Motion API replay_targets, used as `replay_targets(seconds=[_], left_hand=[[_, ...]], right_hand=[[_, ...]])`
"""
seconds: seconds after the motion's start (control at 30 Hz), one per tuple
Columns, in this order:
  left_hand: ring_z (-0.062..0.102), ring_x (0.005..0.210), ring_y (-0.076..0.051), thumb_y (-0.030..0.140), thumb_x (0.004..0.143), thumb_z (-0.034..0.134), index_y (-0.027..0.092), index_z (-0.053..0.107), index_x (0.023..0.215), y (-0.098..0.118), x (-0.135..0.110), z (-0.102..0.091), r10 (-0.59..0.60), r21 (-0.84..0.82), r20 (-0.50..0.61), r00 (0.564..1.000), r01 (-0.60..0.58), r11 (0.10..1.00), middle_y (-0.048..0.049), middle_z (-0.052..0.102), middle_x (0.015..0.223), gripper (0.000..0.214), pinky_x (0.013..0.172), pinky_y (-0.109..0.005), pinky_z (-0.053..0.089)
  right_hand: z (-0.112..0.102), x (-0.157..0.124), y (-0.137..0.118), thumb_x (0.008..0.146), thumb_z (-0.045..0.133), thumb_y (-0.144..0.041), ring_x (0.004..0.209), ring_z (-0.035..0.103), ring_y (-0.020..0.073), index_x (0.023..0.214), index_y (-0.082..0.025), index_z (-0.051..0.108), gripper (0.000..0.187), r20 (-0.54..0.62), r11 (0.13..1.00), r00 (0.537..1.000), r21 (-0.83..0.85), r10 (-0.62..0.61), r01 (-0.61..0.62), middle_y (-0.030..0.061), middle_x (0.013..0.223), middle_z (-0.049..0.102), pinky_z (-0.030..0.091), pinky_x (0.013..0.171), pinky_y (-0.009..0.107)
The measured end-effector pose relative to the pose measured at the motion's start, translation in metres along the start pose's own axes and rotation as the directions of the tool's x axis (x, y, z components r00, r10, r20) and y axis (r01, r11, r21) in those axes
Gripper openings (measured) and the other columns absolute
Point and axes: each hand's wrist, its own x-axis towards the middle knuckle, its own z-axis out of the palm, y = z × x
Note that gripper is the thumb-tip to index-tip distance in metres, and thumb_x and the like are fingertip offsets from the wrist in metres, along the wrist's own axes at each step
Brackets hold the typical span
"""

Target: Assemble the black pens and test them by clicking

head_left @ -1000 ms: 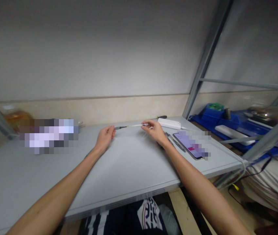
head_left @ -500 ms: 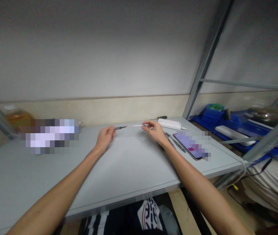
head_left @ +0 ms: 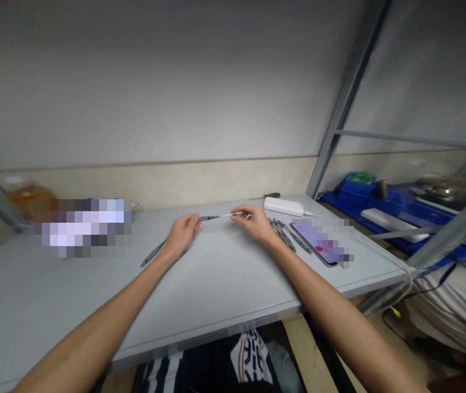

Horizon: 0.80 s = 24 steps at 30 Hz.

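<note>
My left hand (head_left: pixel 183 232) is closed, pinching a dark grey pen (head_left: pixel 207 218) whose narrow end points right. Across from it, my right hand (head_left: pixel 253 221) pinches a thin pale stick (head_left: pixel 235 214) that looks like a pen refill. The pen's end and the stick line up and seem to meet, though I cannot tell whether one is inside the other. Another grey pen (head_left: pixel 151 255) lies on the table by my left forearm. Several more pens (head_left: pixel 284 236) lie side by side beyond my right wrist, partly hidden by it.
A phone (head_left: pixel 317 243) lies right of the pens. Behind it are a white power strip (head_left: pixel 284 207) with a cable and a screwdriver (head_left: pixel 271 195). A blurred-out object (head_left: pixel 85 224) and an amber bottle (head_left: pixel 28 196) stand at left. Metal posts (head_left: pixel 349 103) frame the table.
My hands have shifted slightly, the left one rightward and the right one leftward, closing the gap between pen and stick. The pen by my left forearm and more of the right-hand pens now show.
</note>
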Motion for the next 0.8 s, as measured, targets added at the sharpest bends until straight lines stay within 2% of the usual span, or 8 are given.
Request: replay_targets(seconds=[0.27,0.63,0.8], left_hand=[[0.041,0.045,-0.011,0.051,0.079,0.045,0.018,0.048,0.051,0.0004,-0.0035,0.0022,-0.046,-0.112,0.013,0.999,0.047,0.993,0.0027,0.044,0.044,0.043,0.048,-0.023,0.031],[0.038,0.042,-0.009,0.049,0.08,0.045,0.018,0.047,0.051,0.0019,-0.0036,0.0025,-0.05,-0.095,0.042,0.998,0.053,0.994,0.0038,0.042,0.043,0.042,0.045,-0.022,0.029],[0.036,0.039,-0.009,0.052,0.079,0.045,0.017,0.051,0.054,-0.0032,-0.0019,0.0024,-0.089,-0.113,0.052,0.995,0.095,0.989,0.0038,0.043,0.042,0.043,0.044,-0.023,0.027]], right_hand=[[0.0011,-0.0027,-0.0057,0.074,0.062,-0.029,0.063,0.058,0.0142,0.084,-0.017,0.07,0.018,0.036,0.999,0.999,-0.045,-0.019,0.021,0.0043,0.073,0.069,0.042,0.063,0.025],[-0.001,-0.0037,-0.0073,0.074,0.061,-0.026,0.057,0.053,0.0121,0.085,-0.016,0.07,0.017,0.048,0.993,0.998,-0.116,-0.031,0.036,0.0022,0.065,0.065,0.04,0.06,0.024],[-0.0017,-0.0037,-0.0068,0.075,0.061,-0.026,0.057,0.053,0.0122,0.085,-0.016,0.07,0.017,0.052,0.99,0.997,-0.126,-0.051,0.057,0.0022,0.065,0.064,0.04,0.06,0.024]])
